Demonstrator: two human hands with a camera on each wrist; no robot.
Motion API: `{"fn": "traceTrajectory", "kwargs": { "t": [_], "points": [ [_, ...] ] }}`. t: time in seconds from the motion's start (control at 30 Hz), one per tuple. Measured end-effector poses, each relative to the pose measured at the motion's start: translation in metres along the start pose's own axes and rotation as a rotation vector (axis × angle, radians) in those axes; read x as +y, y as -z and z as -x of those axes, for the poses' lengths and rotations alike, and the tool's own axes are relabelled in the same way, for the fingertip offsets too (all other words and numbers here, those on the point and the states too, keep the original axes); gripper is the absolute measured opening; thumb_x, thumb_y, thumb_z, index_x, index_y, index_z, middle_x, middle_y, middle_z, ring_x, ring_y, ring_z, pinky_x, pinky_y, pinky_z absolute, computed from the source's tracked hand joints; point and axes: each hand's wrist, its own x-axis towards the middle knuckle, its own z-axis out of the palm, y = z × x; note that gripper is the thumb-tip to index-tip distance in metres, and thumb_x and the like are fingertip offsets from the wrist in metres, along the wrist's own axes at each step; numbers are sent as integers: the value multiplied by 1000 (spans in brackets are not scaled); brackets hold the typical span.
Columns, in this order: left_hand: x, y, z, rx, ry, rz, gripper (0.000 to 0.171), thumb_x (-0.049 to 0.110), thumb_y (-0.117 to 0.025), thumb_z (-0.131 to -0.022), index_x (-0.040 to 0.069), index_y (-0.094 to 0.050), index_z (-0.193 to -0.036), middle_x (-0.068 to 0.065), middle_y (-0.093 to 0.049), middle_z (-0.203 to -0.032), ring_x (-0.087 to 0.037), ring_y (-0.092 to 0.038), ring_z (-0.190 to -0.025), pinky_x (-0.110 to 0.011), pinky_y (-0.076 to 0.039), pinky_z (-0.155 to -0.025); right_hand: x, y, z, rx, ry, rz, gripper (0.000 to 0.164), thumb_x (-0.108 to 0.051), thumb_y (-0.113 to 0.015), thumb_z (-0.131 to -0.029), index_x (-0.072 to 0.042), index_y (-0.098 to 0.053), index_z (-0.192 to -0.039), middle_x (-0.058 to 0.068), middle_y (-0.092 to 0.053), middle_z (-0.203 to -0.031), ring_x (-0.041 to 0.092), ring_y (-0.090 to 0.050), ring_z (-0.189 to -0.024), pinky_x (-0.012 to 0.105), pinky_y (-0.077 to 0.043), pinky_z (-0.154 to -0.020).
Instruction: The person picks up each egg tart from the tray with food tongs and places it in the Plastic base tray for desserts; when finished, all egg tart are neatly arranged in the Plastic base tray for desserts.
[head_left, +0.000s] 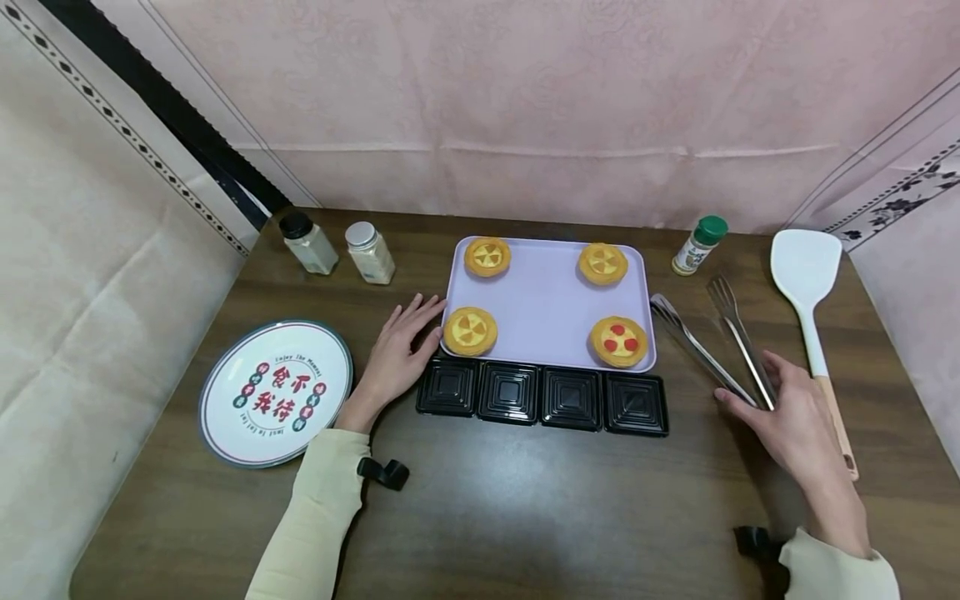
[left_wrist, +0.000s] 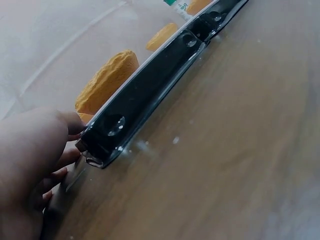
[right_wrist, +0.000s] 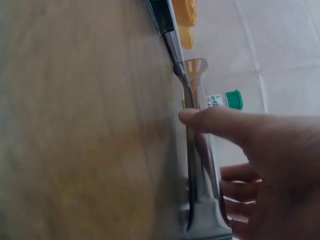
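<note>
My left hand (head_left: 401,350) lies with its fingers extended at the left edge of a pale lilac tray (head_left: 543,300), thumb close to a tart (head_left: 470,331) with yellow wedges on top. Two similar tarts (head_left: 487,257) sit in the tray's far corners, and a tart with red dots (head_left: 618,342) in its near right corner. My right hand (head_left: 798,421) holds metal tongs (head_left: 693,342) near their joined end, thumb along one arm and fingers by the other. The tongs lie spread on the table, right of the tray. Part of their joined end is hidden in the head view.
A black four-cup mould (head_left: 540,396) sits along the tray's near side. At left are a round white plate (head_left: 276,393) and two shakers (head_left: 370,252). A green-capped jar (head_left: 699,245) stands behind the tongs, with a white spatula (head_left: 806,267) at far right.
</note>
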Motion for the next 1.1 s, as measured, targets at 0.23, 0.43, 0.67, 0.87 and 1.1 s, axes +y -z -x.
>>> {"fn": "traceTrajectory", "kwargs": {
  "t": [0.23, 0.43, 0.67, 0.87, 1.1],
  "points": [
    [-1, 0, 0, -5, 17, 1, 44, 26, -52, -103, 14, -50, -145, -6, -43, -150, -27, -27, -144, -49, -12, -117, 2, -1, -4, -14, -24, 75, 80, -38, -72, -89, 19, -39, -135, 33, -44, -114, 43, -39, -94, 40, -29, -65],
    [0, 1, 0, 1, 18, 6, 44, 26, -52, -103, 14, -50, -145, -7, -43, -150, -27, -26, -144, -49, -12, -117, 3, -2, -5, 7, -8, 71, 77, -39, -71, -90, 18, -42, -134, 34, -45, -115, 44, -40, -96, 42, -30, -66],
    [-3, 0, 2, 10, 19, -5, 44, 27, -52, -103, 14, -50, -145, -6, -44, -150, -27, -27, -144, -49, -12, -117, -1, 1, -4, 101, -8, 22, 71, -38, -73, -88, 11, -50, -134, 31, -50, -113, 42, -46, -91, 40, -31, -63],
    [-3, -2, 2, 7, 21, -9, 44, 28, -53, -102, 15, -51, -144, -4, -44, -150, -26, -27, -144, -48, -12, -117, -7, 15, 3, 214, -37, 39, 68, -44, -77, -81, -3, -59, -132, 25, -60, -108, 37, -52, -81, 37, -33, -59],
    [-2, -2, 0, 7, 16, -16, 44, 30, -51, -103, 15, -50, -145, -5, -44, -149, -26, -27, -144, -49, -13, -117, -27, 34, 10, 286, -48, -5, 61, -45, -82, -76, -22, -66, -131, 9, -68, -94, 14, -43, -65, 25, -31, -52]
  ]
}}
